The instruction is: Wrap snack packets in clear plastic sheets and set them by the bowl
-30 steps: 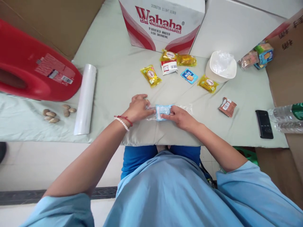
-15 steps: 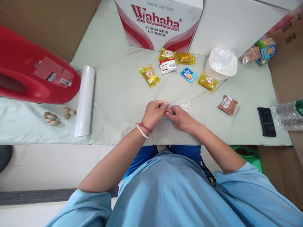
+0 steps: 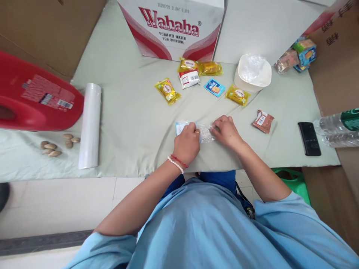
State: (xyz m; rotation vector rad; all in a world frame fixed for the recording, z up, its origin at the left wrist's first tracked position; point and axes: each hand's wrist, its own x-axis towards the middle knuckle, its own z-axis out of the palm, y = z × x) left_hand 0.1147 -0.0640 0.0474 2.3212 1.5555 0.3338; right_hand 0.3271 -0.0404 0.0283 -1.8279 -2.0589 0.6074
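A crinkled clear plastic bag (image 3: 206, 135) lies flat near the table's front edge, with a blue and white part (image 3: 180, 127) at its left end. My left hand (image 3: 187, 144), wearing bracelets and a ring, is closed on the bag's left portion and covers some of the blue. At the bag's right end, my right hand (image 3: 227, 131) pinches the clear plastic with bent fingers. Beyond the hands lie yellow-wrapped snacks (image 3: 167, 91), a blue snack packet (image 3: 214, 87) and a red and white packet (image 3: 189, 79). A brown packet (image 3: 263, 121) rests right of my right hand.
A white tub (image 3: 243, 79) with clear plastic inside stands before the Wahaha carton (image 3: 175, 33). At left are a red jug (image 3: 42, 93), a white film roll (image 3: 90, 127) and several nuts (image 3: 50, 146). A black phone (image 3: 309, 139) and water bottles (image 3: 331, 125) sit at right.
My hands, close together before, are now apart, the right one farther right. The bag is spread out between them, and its blue part shows left of my left hand. The view has shifted slightly.
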